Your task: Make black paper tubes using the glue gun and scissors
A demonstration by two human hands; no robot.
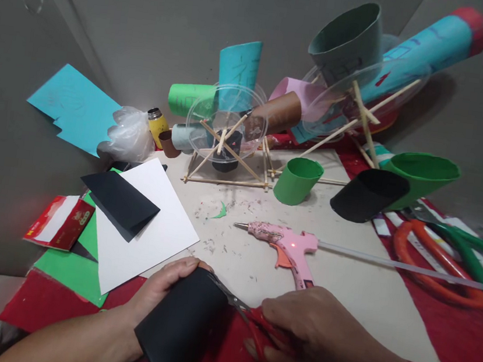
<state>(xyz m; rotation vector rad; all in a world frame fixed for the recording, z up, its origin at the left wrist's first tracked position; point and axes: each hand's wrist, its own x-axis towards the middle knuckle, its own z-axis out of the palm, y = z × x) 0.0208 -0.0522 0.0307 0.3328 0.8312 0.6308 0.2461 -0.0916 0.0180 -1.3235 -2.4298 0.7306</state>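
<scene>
At the front edge of the table, a black paper tube point(182, 320) is gripped in my left hand point(167, 283), whose fingers go behind and partly inside it. Red-handled scissors point(256, 327) are in my right hand point(306, 336), fingers closed round the handles. The blades meet the tube's upper rim at its right side. Just beyond lies a pink glue gun point(289, 242), nozzle to the left, a small light glowing on it and a long clear glue stick out of its back. A green scrap point(221, 211) lies behind the gun.
Behind stands a wheel of clear plastic discs point(195, 105) with coloured paper tubes on a stick frame point(223, 182). A larger similar wheel point(365, 102) is at right. A green tube point(296, 182) and a black tube point(367, 196) stand nearby. Folded black paper point(118, 204) rests on white paper point(145, 251). Larger scissors point(411, 266) lie right.
</scene>
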